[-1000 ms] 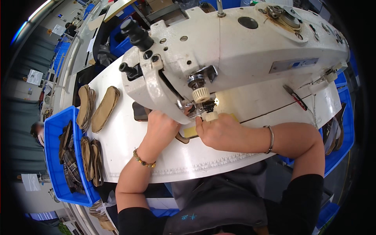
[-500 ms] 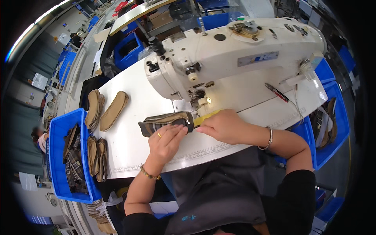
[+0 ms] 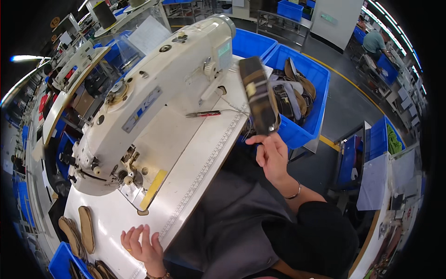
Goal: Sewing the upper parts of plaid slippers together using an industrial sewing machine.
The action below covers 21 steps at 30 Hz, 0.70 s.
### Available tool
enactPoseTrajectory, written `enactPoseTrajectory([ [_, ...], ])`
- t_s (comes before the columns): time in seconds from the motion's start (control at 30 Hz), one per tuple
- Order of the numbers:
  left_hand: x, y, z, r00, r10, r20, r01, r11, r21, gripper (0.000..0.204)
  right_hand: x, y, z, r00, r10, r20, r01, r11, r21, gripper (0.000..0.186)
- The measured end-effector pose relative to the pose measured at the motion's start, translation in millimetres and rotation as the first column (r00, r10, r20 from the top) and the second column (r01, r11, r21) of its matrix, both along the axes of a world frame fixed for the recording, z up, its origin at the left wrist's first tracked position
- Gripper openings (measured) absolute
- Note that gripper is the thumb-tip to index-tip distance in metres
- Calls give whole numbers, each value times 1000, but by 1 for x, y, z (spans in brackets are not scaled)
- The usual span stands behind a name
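At the right, a dark plaid zippered pouch (image 3: 257, 95) stands tilted and slightly blurred, its lower end at the fingertips of my right hand (image 3: 274, 160). My fingers look closed around that end, with one finger sticking out to the left; part of the grip is hidden. Over the table's near left edge, my left hand (image 3: 144, 246) is open and holds nothing, its fingers spread and bent. The white sewing machine (image 3: 153, 100) stands on the pale worktable (image 3: 186, 160). A yellow strip (image 3: 153, 189) lies beside its needle area.
Behind the pouch, a blue bin (image 3: 320, 109) holds several similar pouches. Red-handled snippers (image 3: 203, 114) lie under the machine arm. Tan oval pieces (image 3: 87, 229) lie at the table's left, near another blue bin (image 3: 59, 260). A person (image 3: 374, 43) sits far back right.
The view has swung right. The pouch has left the needle area and moved with my right hand toward the right-hand bin. My left hand has let go of it.
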State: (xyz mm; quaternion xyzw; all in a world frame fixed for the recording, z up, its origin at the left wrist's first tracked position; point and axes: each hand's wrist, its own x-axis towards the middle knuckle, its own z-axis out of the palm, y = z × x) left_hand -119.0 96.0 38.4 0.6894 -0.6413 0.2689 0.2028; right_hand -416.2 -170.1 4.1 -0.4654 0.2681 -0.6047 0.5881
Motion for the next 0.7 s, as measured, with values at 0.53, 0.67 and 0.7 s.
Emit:
enactPoseTrajectory([
  [0.53, 221, 61, 5, 757, 613, -226, -638, 769, -49, 14, 147, 29, -1, 712, 16, -702, -520, 685, -511, 5],
  [0.67, 246, 71, -11, 665, 713, -221, -733, 680, -8, 14, 146, 29, -3, 671, -14, -741, -532, 688, -494, 5],
  [0.7, 249, 72, -17, 585, 736, -340, -747, 652, 126, 13, 147, 30, -3, 669, -6, -744, -534, 691, -487, 5],
])
